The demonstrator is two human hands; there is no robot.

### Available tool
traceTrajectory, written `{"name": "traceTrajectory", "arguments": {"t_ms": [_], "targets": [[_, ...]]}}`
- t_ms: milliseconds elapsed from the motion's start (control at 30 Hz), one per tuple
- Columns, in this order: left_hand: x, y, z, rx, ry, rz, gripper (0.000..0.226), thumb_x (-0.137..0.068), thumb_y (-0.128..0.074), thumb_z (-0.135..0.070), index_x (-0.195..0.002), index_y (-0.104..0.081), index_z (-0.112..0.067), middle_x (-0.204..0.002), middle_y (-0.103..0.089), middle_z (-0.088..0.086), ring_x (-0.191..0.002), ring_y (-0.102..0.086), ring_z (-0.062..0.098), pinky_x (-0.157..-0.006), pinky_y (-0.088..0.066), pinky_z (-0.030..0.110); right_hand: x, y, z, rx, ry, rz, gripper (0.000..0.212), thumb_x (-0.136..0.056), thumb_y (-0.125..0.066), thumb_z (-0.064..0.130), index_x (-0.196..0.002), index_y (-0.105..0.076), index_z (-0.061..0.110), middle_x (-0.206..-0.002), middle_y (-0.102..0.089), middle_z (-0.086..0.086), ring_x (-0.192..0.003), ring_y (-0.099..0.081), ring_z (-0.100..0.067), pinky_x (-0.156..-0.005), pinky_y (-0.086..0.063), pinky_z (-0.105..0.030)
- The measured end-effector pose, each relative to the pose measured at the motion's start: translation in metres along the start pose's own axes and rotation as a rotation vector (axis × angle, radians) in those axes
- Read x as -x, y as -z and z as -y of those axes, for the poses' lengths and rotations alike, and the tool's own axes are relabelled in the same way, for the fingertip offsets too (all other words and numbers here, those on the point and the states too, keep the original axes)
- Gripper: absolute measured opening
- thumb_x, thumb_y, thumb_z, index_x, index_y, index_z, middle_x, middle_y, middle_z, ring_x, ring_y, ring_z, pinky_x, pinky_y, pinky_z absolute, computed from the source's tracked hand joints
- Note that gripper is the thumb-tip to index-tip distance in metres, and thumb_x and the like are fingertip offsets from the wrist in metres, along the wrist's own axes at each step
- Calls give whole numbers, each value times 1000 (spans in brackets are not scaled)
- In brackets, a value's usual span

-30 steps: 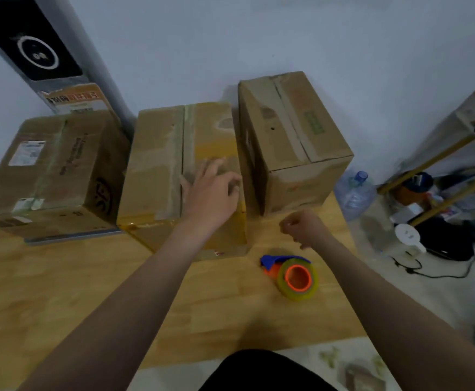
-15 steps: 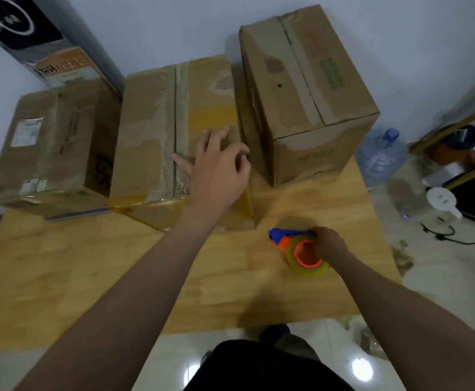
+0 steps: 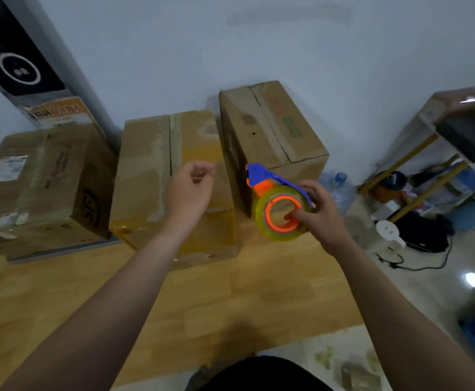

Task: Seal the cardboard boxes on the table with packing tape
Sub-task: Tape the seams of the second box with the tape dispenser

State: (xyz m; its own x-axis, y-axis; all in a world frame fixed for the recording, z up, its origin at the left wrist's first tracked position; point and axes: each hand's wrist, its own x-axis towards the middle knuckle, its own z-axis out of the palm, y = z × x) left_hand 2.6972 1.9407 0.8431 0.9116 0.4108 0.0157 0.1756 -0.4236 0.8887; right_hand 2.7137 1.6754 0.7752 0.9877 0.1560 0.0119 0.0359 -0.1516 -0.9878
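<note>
The fingers (image 3: pixel 313 190) of the right hand (image 3: pixel 326 221) are wrapped over the roll of a tape dispenser (image 3: pixel 264 184), with the thumb hooked into the orange core. The dispenser is held up off the wooden table (image 3: pixel 230 300), in front of the right cardboard box (image 3: pixel 275 131), its blue nose pointing up and to the left. The left hand (image 3: pixel 189 193) hovers over the middle cardboard box (image 3: pixel 146 179), close to its centre seam. Its fingers (image 3: pixel 202 172) are loosely curled and hold nothing that shows.

The job looks to be at its opening step. The tool is in hand, but no length of tape is drawn from the roll and nothing is being stuck down. All three boxes stand with their flaps shut, side by side at the back of the table. The middle one has a pale strip along its seam and a glossy yellowish patch, and the left cardboard box (image 3: pixel 41 176) has a sheen and a white label. Whether that is sound tape or old residue cannot be told. The right box's seam reads as a dark line, and it probably needs a strip. Most likely the taping of the seams remains to be done, probably starting with the middle box.
</note>
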Motion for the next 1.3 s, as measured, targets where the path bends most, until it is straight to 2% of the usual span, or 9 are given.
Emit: {"name": "traceTrajectory", "arguments": {"t_ms": [100, 267, 367, 500, 633, 733, 833, 933, 1300], "targets": [[0, 26, -23, 230, 221, 115, 14, -101, -61, -29, -98, -73, -23, -91, -72, -4, -81, -69, 14, -72, -52, 27, -7, -11, 47, 50, 142, 79, 60, -66, -69, -4, -114, -55, 28, -114, -64, -3, -105, -63, -26, -82, -55, -42], [3, 81, -46, 377, 403, 208, 37, -98, -56, -59, -99, -69, -25, -91, -72, -6, -82, -70, 17, -75, -47, 33, -16, -46, 105, 133, 327, 155, 50, -71, -68, 11, -113, -52, 31, -117, -60, 5, -105, -59, -15, -80, -51, -28], [6, 111, -47, 428, 458, 287, 44, -96, -54, -65, -101, -68, -24, -91, -72, -5, -79, -68, 17, -72, -46, 32, -23, -66, 118, 125, 377, 181, 54, -75, -70, -8, -116, -53, 23, -119, -58, 2, -96, -59, -13, -79, -48, -22], [10, 133, -45, 477, 432, 299, 39, -95, -58, -61, -93, -71, -25, -85, -73, -6, -72, -65, 14, -66, -47, 29, -27, -86, 129, 135, 418, 240, 59, -72, -68, -14, -119, -54, 19, -115, -57, 2, -89, -61, -20, -77, -46, -23], [12, 148, -38, 530, 410, 256, 24, -98, -66, -43, -93, -71, -20, -82, -71, -4, -72, -64, 15, -69, -49, 32, -31, -100, 134, 157, 426, 251, 63, -72, -68, -14, -118, -55, 27, -115, -58, 14, -98, -63, -28, -74, -50, -33], [13, 158, -31, 562, 418, 252, 14, -99, -67, -31, -93, -71, -19, -86, -72, -2, -75, -65, 15, -72, -50, 34, -32, -110, 139, 165, 441, 262, 62, -73, -69, -11, -117, -55, 31, -122, -56, 5, -106, -63, -29, -74, -52, -46], [12, 166, -23, 579, 420, 245, 13, -100, -65, -29, -94, -70, -18, -87, -72, -2, -75, -66, 14, -71, -51, 34, -33, -118, 141, 181, 447, 278, 61, -75, -67, -15, -117, -55, 28, -122, -54, -3, -104, -61, -36, -71, -49, -56], [11, 171, -16, 552, 426, 226, 14, -100, -65, -28, -94, -70, -17, -88, -74, 0, -72, -68, 13, -67, -52, 32, -33, -124, 141, 230, 438, 283, 62, -75, -70, -10, -118, -55, 32, -119, -55, 7, -103, -61, -39, -70, -50, -62], [4, 163, 15, 380, 387, 116, 14, -102, -57, -17, -103, -71, -13, -79, -67, 0, -71, -61, 12, -56, -53, 28, -24, -139, 142, 443, 475, 258, 72, -76, -71, -2, -134, -52, 37, -132, -53, 24, -118, -53, 2, -85, -48, -24]]}}
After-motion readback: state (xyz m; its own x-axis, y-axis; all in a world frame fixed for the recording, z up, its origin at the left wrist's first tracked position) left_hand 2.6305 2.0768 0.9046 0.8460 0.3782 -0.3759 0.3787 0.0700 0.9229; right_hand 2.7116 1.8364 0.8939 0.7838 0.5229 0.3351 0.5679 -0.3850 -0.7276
